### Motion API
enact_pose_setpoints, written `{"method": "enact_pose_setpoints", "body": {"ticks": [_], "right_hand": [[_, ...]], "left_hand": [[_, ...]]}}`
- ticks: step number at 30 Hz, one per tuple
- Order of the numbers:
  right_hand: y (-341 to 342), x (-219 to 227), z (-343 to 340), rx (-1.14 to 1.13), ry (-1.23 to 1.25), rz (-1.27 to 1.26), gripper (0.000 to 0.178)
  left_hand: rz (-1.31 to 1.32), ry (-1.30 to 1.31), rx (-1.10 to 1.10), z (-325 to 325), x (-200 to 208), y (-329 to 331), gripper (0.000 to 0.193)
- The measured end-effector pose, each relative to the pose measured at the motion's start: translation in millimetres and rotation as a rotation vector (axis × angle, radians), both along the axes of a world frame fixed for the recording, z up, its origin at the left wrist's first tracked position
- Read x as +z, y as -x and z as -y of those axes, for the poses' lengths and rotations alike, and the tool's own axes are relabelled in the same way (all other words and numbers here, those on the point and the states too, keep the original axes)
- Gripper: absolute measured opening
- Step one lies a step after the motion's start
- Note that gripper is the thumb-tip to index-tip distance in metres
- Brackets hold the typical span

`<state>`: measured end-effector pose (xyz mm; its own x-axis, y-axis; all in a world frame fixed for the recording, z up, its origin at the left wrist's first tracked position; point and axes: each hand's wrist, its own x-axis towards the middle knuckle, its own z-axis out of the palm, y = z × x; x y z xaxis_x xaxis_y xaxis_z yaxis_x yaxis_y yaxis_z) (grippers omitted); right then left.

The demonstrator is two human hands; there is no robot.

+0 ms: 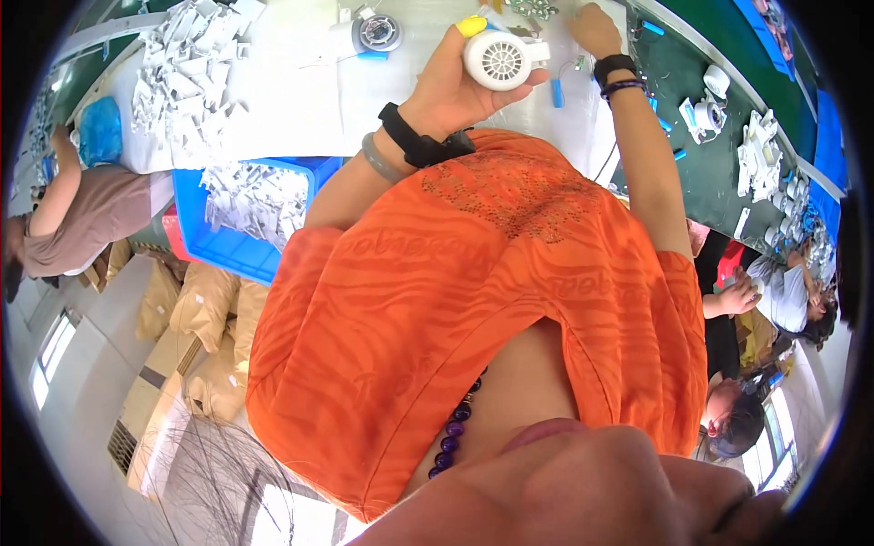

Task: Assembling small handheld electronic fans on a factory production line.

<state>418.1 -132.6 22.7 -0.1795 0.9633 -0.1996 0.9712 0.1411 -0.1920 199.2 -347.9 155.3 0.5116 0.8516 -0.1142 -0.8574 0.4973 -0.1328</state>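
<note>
My left hand point(446, 86) is closed around a small white fan housing point(503, 61) with a round slotted grille turned upward. A yellow cover sits on the thumb, which rests against the top of the housing. At the far side of the white table sheet point(291, 100), my right hand point(596, 33) reaches down beside loose parts; its fingertips are hidden, so its grip is unclear. A blue cylindrical battery point(557, 92) and a small wired board point(579, 63) lie between the hands. To the left lies another white fan piece with a grey ring point(378, 34).
Many white plastic pieces point(187, 82) are heaped at the left, with more in a blue crate point(187, 214) below. More fan parts point(706, 116) and blue batteries lie on the green bench point(678, 187) at right. Other people point(96, 214) work on both sides.
</note>
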Motion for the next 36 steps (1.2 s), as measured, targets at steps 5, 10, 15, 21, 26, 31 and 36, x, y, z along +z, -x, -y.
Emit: {"method": "enact_pose_setpoints", "body": {"ticks": [5, 10, 15, 21, 26, 31, 36], "right_hand": [[-30, 71, 39, 0.011, 0.247, -0.581, 0.029], [-29, 168, 103, -0.07, 0.428, -0.992, 0.025], [-35, 247, 172, 0.281, 0.366, -0.788, 0.024], [-37, 269, 190, 0.618, 0.092, -0.57, 0.019], [-33, 278, 191, 0.695, 0.012, -0.414, 0.022], [-32, 286, 192, 0.821, -0.073, -0.301, 0.022], [-32, 297, 195, 0.915, -0.191, -0.159, 0.022]], "left_hand": [[-0.29, 0.177, 0.024, 3, 6, 0, 0.057], [-0.305, 0.144, -0.004, 4, 6, -5, 0.056], [-0.465, -0.016, -0.044, 10, 10, -15, 0.047], [-0.272, 0.043, -0.059, 11, 9, -26, 0.034], [-0.472, 0.175, -0.074, 19, 35, -34, 0.034], [-0.587, 0.115, -0.127, 25, 31, -38, 0.035], [-0.688, 0.167, -0.192, 28, 48, -41, 0.037]]}}
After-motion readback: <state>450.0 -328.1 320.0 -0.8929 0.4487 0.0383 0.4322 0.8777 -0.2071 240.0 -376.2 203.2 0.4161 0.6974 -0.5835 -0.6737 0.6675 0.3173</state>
